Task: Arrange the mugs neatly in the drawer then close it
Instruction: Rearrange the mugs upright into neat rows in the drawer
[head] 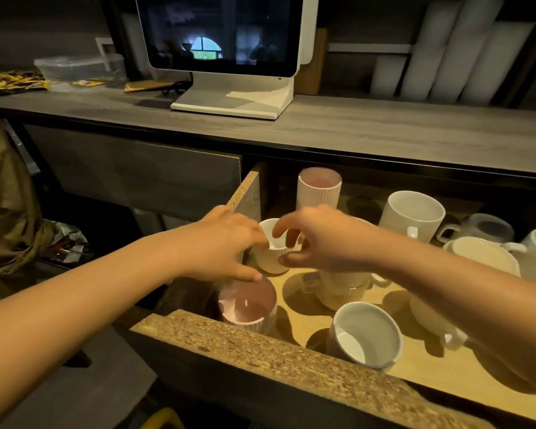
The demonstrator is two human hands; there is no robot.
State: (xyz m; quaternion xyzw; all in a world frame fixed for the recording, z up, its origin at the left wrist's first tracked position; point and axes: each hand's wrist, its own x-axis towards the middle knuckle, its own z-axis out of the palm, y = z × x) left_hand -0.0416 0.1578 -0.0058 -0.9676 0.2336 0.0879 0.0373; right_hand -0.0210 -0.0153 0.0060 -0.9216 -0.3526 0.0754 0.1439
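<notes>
The open drawer point(260, 348) holds several mugs on its light wooden floor. A small white cup point(271, 261) stands near the drawer's left wall. My right hand point(322, 239) curls over it, with index finger and thumb pinching its right rim. The fingers of my left hand point(217, 246) lie against the cup's left side, and its thumb reaches down to the rim of a pink ribbed cup point(248, 308). A tall pink ribbed cup point(319, 187) stands behind. A cream ribbed mug point(341, 294) sits under my right hand, and a white mug point(365, 332) stands at the front.
A large white mug point(412, 215), a glass mug point(483, 227) and a cream cup point(480, 255) fill the drawer's right side. My right forearm hides part of another mug point(430, 317). A monitor point(223, 35) stands on the counter point(384, 131) above. A closed drawer front point(130, 174) is to the left.
</notes>
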